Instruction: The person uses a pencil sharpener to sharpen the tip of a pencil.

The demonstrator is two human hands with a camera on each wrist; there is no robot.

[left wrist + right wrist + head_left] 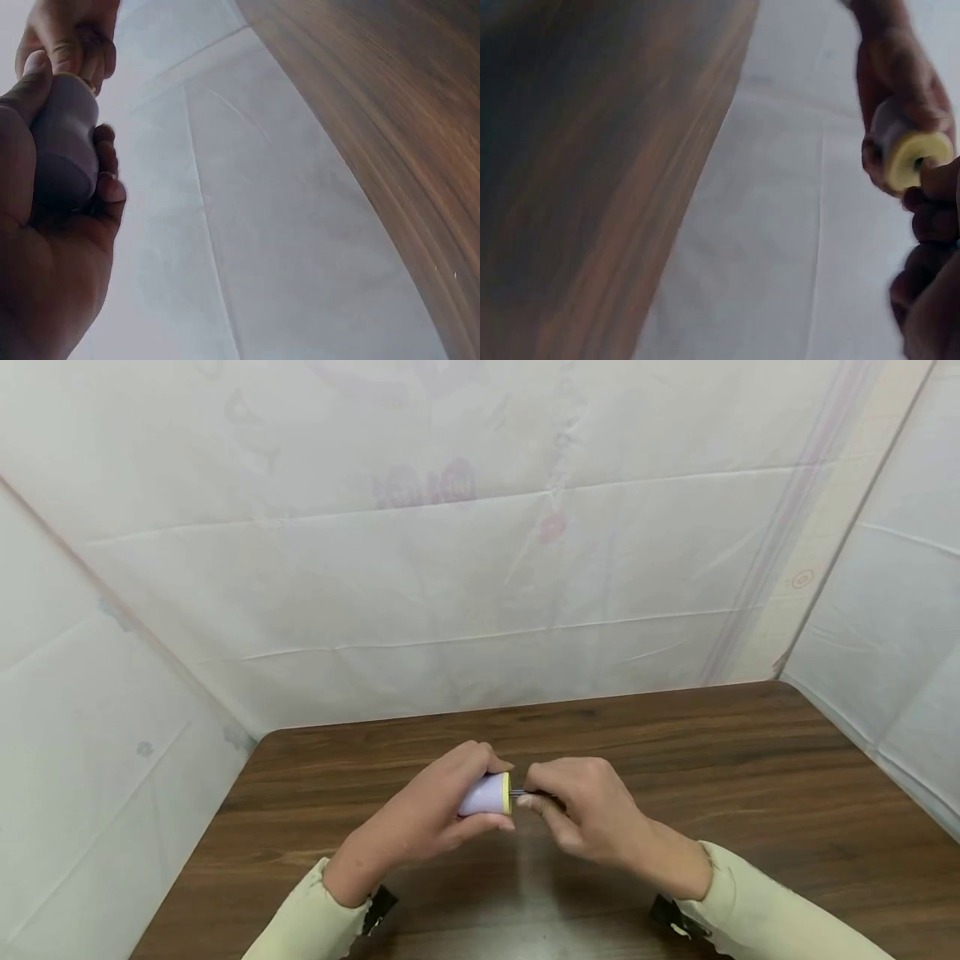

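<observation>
Fingers of the left hand (438, 810) are wrapping the lilac sharpener (486, 795); the right hand (581, 806) is pinching a thin pencil (525, 793), best kept straight with its yellow end (915, 159), above the table's (750, 777) middle.

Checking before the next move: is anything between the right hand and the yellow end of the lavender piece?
Nothing visible. The left hand grips the lavender piece; the right hand pinches a thin dark pin right at the yellow end, above the table.
</observation>
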